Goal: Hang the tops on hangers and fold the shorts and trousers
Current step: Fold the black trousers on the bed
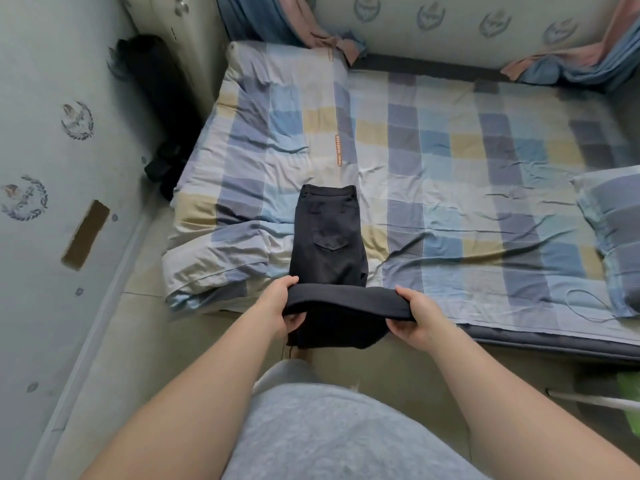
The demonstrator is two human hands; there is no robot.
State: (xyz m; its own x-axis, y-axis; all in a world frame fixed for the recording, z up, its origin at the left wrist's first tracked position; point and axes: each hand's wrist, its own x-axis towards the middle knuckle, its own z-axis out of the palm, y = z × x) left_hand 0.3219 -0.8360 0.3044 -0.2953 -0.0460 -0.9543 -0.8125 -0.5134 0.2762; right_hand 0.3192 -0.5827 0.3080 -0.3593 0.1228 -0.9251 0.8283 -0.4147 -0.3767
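Dark trousers [329, 237] lie on the checked bed, waistband away from me and a back pocket facing up. Their leg part is doubled over into a fold at the near edge of the bed and hangs a little below it. My left hand [282, 308] grips the left end of that fold, thumb on top and fingers underneath. My right hand [417, 315] grips the right end the same way. Both hands hold the fold lifted just above the mattress edge.
The bed [450, 174] with a checked sheet fills the middle. A checked pillow [613, 233] lies at the right. Pink and blue cloths [322, 32] hang at the back wall. A dark bag [152, 84] stands in the left corner. Tiled floor lies below.
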